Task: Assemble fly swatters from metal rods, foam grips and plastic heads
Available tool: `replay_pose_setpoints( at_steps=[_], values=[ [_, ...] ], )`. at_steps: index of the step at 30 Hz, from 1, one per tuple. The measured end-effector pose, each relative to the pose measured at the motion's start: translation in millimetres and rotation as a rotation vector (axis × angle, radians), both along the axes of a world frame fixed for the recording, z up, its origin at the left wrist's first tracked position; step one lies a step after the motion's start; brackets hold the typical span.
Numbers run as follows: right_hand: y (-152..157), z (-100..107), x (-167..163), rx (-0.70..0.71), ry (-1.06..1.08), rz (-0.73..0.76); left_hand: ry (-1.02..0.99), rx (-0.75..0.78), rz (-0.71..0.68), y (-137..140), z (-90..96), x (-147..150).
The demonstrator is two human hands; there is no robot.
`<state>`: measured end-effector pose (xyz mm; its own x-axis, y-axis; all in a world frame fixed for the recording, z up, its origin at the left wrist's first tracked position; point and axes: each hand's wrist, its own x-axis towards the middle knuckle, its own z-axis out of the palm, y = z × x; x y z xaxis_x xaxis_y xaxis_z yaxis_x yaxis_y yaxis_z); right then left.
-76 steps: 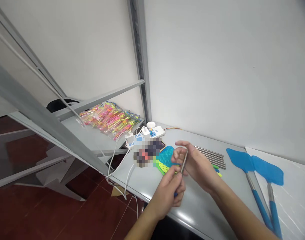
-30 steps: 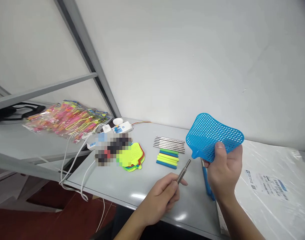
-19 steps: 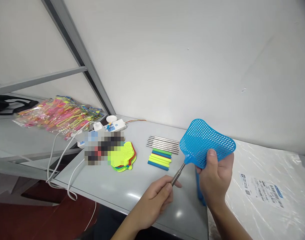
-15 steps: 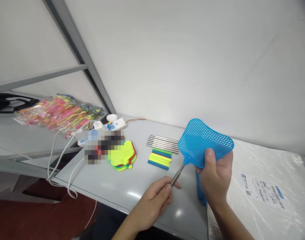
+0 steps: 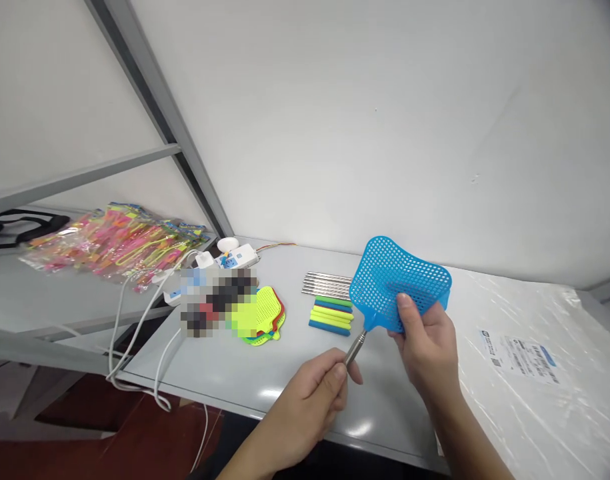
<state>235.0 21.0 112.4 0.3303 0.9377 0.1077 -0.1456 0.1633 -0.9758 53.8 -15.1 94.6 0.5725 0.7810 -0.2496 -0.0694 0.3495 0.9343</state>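
Observation:
A blue perforated fly swatter head [image 5: 385, 280] is pinched at its right side by my right hand [image 5: 427, 343], thumb on top. My left hand [image 5: 317, 403] is closed round a silver metal rod [image 5: 355, 348], whose upper end meets the neck of the swatter head. Beyond my hands lies a row of metal rods [image 5: 327, 285], partly covered by the swatter head. Just in front of them, green, yellow and blue handle sleeves [image 5: 331, 317] lie side by side. Left of these is a stack of yellow, red and green swatter heads [image 5: 265, 313].
Bagged pink and yellow items [image 5: 125, 240] lie on the left shelf. White power strips [image 5: 239, 257] with trailing cables [image 5: 115, 333] stand at the table's left end, near a blurred dark object [image 5: 219, 303]. A white plastic package [image 5: 525, 347] with a label covers the right side.
The view has shifted a little. My right hand has tilted the swatter head slightly and moved it left, while my left hand keeps hold of the rod.

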Motion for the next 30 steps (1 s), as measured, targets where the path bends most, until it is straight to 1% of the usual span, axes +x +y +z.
replay_pose_setpoints(
  at_steps=[5, 7, 9, 11, 13, 15, 16, 18, 21, 24, 27, 30],
  values=[
    [-4, -2, -17, 0.001, 0.096, -0.030, 0.198, 0.109, 0.064, -10, 10.8, -12],
    [-6, -2, -19, 0.006, 0.104, -0.035, 0.230, 0.127, 0.067, -13, 13.6, -15],
    [-10, -1, -18, 0.028, 0.103, -0.026, 0.202, 0.091, 0.038, -13, 14.9, -16],
    [-15, -1, -19, 0.035, 0.093, 0.057, 0.123, 0.004, -0.018, -11, 14.4, -17],
    [-20, -5, -22, -0.002, 0.083, 0.201, 0.046, -0.077, -0.080, -7, 12.3, -18],
    [-25, -10, -28, -0.069, 0.077, 0.299, 0.002, -0.118, -0.129, -4, 8.5, -18],
    [-26, -14, -31, -0.098, 0.071, 0.306, -0.013, -0.130, -0.142, -2, 6.0, -17],
    [-26, -21, -37, -0.130, 0.036, 0.272, -0.051, -0.160, -0.149, -1, -0.1, -16],
    [-23, -31, -42, -0.171, -0.009, 0.288, -0.127, -0.211, -0.117, 1, -10.5, -10],
    [-19, -39, -45, -0.212, 0.050, 0.349, -0.205, -0.278, -0.072, 4, -21.0, -6],
    [-17, -45, -46, -0.214, 0.095, 0.381, -0.281, -0.347, -0.047, 6, -30.9, -5],
    [-17, -52, -45, -0.221, 0.071, 0.417, -0.311, -0.359, -0.028, 6, -38.8, -4]
  ],
)
